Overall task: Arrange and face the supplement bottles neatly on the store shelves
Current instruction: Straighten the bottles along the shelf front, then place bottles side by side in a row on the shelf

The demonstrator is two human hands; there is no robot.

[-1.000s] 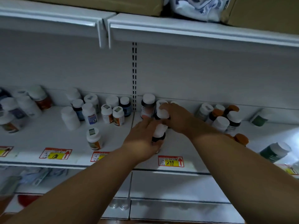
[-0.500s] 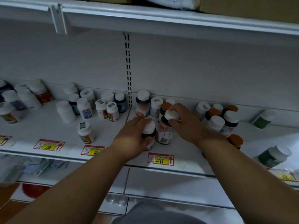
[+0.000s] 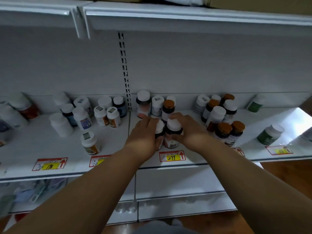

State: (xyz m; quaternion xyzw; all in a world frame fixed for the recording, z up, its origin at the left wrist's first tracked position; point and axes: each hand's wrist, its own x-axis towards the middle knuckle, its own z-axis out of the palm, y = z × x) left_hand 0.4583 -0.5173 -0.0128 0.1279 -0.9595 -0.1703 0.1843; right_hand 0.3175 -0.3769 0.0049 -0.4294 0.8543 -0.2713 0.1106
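Note:
Two white-capped dark bottles stand side by side near the front of the white shelf. My left hand grips the left bottle, which it largely hides. My right hand wraps round the right bottle, whose pale label faces me. Both bottles are upright and touch each other, just behind the 299 price tag. Right behind them stand an orange-capped bottle and two white-capped bottles.
A cluster of orange- and white-capped bottles crowds the right. Green bottles stand farther right. Scattered white-capped bottles fill the left bay, one alone near the front. An upper shelf overhangs.
My right hand has brought its bottle forward and set it beside the left one. Both hands now sit close together, each wrapped round a bottle. The camera view shifted slightly.

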